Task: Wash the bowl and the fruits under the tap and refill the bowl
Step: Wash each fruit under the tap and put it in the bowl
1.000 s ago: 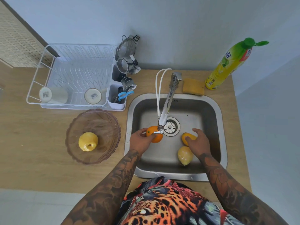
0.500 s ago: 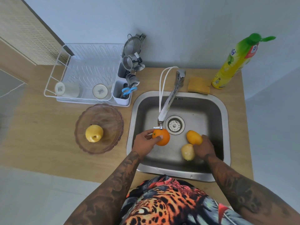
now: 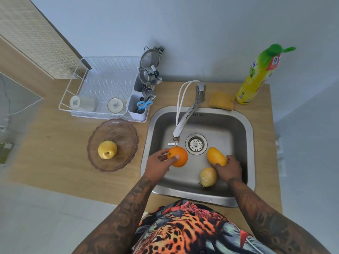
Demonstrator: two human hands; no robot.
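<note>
My left hand (image 3: 160, 163) grips an orange (image 3: 178, 157) just below the spout of the tap (image 3: 185, 121), inside the steel sink (image 3: 244, 140). My right hand (image 3: 230, 168) holds a yellow-orange mango (image 3: 215, 155) to the right of the drain. A pale yellow fruit (image 3: 207, 176) lies on the sink floor between my hands. On the counter to the left stands the brown glass bowl (image 3: 126, 136) with a yellow apple (image 3: 107, 149) in it. I see no water stream from the tap.
A white dish rack (image 3: 95, 85) with two cups and a cutlery holder stands behind the bowl. A yellow sponge (image 3: 222, 100) and a dish-soap bottle (image 3: 256, 76) sit behind the sink at the right. The wooden counter (image 3: 55, 153) ends at the left and front.
My right hand has lifted the mango off the sink floor and holds it by its end. My left hand drew the orange slightly down and out from under the spout. The view shifted.
</note>
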